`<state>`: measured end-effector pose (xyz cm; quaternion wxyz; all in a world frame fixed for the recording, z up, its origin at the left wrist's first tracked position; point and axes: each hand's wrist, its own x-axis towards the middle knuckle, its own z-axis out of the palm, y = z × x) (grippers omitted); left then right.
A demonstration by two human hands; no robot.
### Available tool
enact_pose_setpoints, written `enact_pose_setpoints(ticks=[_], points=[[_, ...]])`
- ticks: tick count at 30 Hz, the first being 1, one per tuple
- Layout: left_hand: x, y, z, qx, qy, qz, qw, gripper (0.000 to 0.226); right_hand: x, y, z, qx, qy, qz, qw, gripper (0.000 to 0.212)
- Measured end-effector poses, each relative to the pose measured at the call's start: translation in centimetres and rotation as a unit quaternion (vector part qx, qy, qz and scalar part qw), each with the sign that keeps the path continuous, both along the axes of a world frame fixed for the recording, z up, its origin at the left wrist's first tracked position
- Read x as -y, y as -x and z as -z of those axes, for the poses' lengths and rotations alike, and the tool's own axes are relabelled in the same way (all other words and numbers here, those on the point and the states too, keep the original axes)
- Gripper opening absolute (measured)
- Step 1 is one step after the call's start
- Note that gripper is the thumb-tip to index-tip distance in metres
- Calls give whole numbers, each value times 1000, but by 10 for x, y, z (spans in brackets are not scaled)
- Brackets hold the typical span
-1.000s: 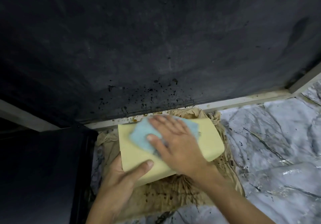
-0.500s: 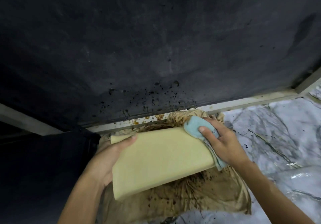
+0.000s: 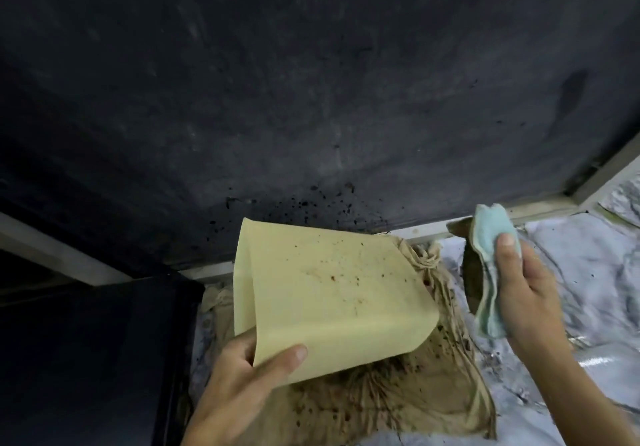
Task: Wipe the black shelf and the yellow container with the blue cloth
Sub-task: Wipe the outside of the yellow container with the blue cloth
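The yellow container (image 3: 329,293) is lifted and tilted, one broad face toward me, speckled with small brown spots. My left hand (image 3: 242,380) grips its near lower corner, thumb on the face. My right hand (image 3: 526,293) holds the folded blue cloth (image 3: 491,258) to the right of the container, apart from it. The black shelf (image 3: 311,99) fills the upper view, dusty, with dark specks near its front edge above the container.
A stained brown cloth (image 3: 398,397) lies crumpled under the container on a marbled white-grey surface (image 3: 581,272). A pale frame strip (image 3: 540,208) runs along the shelf's front edge. A dark panel (image 3: 86,359) stands at the lower left.
My right hand has lifted the blue cloth off the container and moved right. My left hand has turned the container, so a spotted face now shows.
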<state>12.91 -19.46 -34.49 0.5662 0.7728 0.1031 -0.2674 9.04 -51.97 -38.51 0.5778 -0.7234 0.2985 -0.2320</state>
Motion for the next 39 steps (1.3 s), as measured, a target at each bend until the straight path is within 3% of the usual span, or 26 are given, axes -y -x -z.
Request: enact_pose_setpoints(ticks=[6,11,14,18,24,27,31,34,39], points=[[-2,-7,8,-34,-11,18,999,39,-44,5,-29,46,-32,-77,995,35],[3,-6,11,-11,-32,40,999,51,-114,-18,-13,16,-93,-207,974,29],[9,-11,12,20,-37,65,997,61,-159,-55,-10,59,4,-313,948,33],[18,-10,8,39,-23,99,994,70,-177,-67,14,-10,210,-395,895,51],[7,-4,18,-1,-25,27,999,57,-88,-60,86,-163,188,-250,936,55],[5,-6,23,-4,-29,23,999,58,-103,-53,79,-180,148,-218,948,58],[11,-5,19,32,-10,69,997,74,-182,-60,24,-86,152,-330,928,50],[13,-6,17,40,-4,62,997,75,-192,-74,16,-23,183,-395,900,47],[12,-4,16,-1,-15,10,1000,59,-100,-74,85,-181,181,-258,932,59]])
